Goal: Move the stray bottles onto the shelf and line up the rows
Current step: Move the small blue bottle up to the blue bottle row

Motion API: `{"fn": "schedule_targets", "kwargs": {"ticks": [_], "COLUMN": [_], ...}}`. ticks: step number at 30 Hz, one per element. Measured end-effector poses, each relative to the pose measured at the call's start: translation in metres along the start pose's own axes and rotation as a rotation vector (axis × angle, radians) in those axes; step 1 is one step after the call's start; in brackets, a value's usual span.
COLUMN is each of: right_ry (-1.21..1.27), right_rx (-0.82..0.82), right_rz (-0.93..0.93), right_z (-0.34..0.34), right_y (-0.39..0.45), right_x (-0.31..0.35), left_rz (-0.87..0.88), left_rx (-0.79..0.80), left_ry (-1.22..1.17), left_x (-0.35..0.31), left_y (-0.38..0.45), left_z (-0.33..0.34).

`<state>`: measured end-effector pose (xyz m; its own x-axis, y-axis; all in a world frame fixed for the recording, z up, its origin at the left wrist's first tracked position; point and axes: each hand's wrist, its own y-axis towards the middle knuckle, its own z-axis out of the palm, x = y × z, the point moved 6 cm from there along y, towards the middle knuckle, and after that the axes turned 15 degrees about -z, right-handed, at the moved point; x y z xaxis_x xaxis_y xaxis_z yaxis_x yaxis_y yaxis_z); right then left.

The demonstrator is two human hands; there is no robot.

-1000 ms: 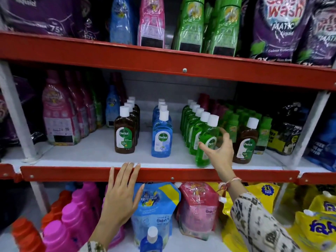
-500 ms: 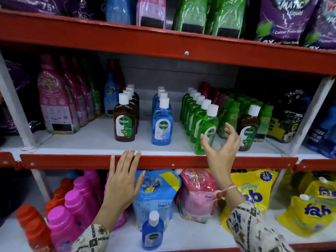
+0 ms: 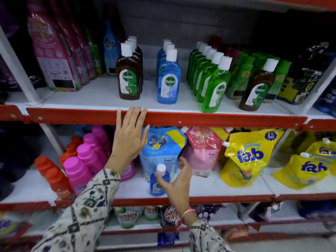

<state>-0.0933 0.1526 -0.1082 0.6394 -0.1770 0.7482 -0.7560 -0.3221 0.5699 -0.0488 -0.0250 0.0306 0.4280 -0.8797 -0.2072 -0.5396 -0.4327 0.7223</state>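
My left hand [image 3: 128, 142] lies flat against the red front edge of the middle shelf [image 3: 218, 120], left of centre in the frame, fingers straight and close together, their tips just over the lip; that grip holds nothing. My right hand [image 3: 177, 180] is lower, at the centre bottom of the frame, its grip spread wide with thumb and fingers curled around a small blue Dettol bottle [image 3: 157, 186] that stands upright on the lower shelf [image 3: 209, 191]. The thumb tip touches the bottle just under its white cap; whether the fingers on the far side touch it I cannot tell. This stray bottle stands in front of a blue Comfort pouch [image 3: 161, 144], with a pink pouch [image 3: 201, 150] to the right and yellow Fab pouches [image 3: 251, 157] further right. On the left of that shelf stand pink bottles [image 3: 80, 166] and orange bottles [image 3: 54, 177]. Above, on the middle shelf, three rows run back from the front: a brown Dettol row [image 3: 128, 77] left of centre, a blue Dettol row [image 3: 168, 79] at centre, and a green Dettol row [image 3: 212, 82] to the right, slanting. A lone brown Dettol bottle [image 3: 257, 88] stands at the right, in front of darker green bottles [image 3: 241, 75]. Tall pink pouches [image 3: 52, 57] fill the upper left.
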Motion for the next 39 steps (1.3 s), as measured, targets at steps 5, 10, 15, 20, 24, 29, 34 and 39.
{"fn": "schedule_targets", "kwargs": {"ticks": [5, 10, 15, 20, 24, 29, 34, 39], "right_ry": [-0.038, -0.055, 0.032, 0.161, 0.247, 0.224, 0.236, 0.156], "right_rx": [0.052, -0.068, -0.098, -0.138, -0.22, -0.316, -0.362, -0.274], "right_rz": [0.196, 0.264, 0.193, 0.09, -0.013, -0.192, -0.306, -0.275], "right_z": [0.045, 0.051, 0.033, -0.005, -0.039, -0.078, -0.094, -0.075], "right_y": [-0.039, -0.04, -0.032, -0.001, 0.039, 0.092, 0.148, 0.198], "right_x": [-0.022, -0.027, -0.014, 0.02, 0.052, 0.103, 0.139, 0.14], "left_rz": [0.016, 0.017, 0.011, -0.007, -0.022, -0.014, -0.015, -0.012], "left_rx": [-0.014, -0.018, -0.01, -0.001, 0.007, -0.006, -0.024, -0.029], "left_ry": [-0.02, -0.028, -0.033, -0.07, -0.094, -0.11, -0.134, -0.135], "left_x": [0.003, 0.003, 0.005, 0.004, 0.003, 0.002, 0.002, 0.002], "left_y": [0.0, -0.002, -0.003, -0.005, -0.005, -0.005, -0.005, -0.001], "left_z": [0.001, 0.004, 0.006, 0.004, -0.001, -0.003, -0.002, -0.001]}}
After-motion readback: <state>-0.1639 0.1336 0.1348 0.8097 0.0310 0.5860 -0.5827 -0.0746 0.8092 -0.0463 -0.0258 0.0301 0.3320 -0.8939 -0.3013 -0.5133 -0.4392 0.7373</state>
